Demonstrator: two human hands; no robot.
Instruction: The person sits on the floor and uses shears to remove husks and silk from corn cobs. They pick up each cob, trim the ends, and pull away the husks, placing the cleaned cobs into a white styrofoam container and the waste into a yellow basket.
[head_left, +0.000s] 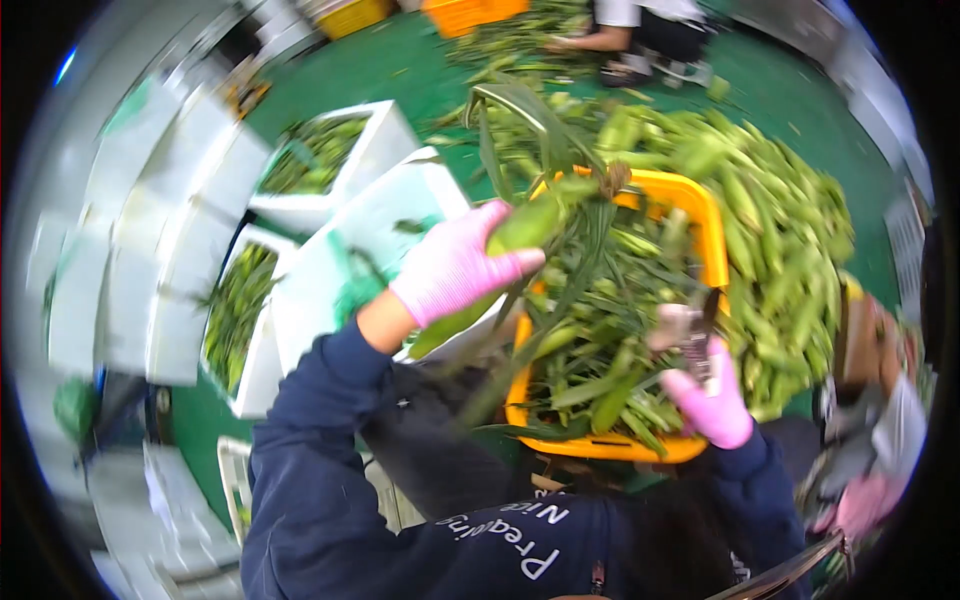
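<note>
A green-husked ear of corn (529, 225) with long trailing leaves is gripped in my left hand (457, 266), which wears a pink glove. Brown silk shows at its far tip. More green husk (454, 330) appears below that hand; whether it is part of the same ear I cannot tell. My right hand (712, 401), gloved in pink too, holds a small blade tool (699, 349), apparently a knife, blurred by motion. That hand is over the right side of a yellow-orange plastic basket (712, 225). Cut leaves and husk trimmings (592, 315) fill the basket.
A large heap of corn ears (780, 277) lies right of the basket. To the left stand a white foam box (442, 180) with green netting and two corn-filled boxes (382, 127) (259, 382). Another person (637, 34) crouches by leaves ahead; a person's pink glove (870, 502) shows at right.
</note>
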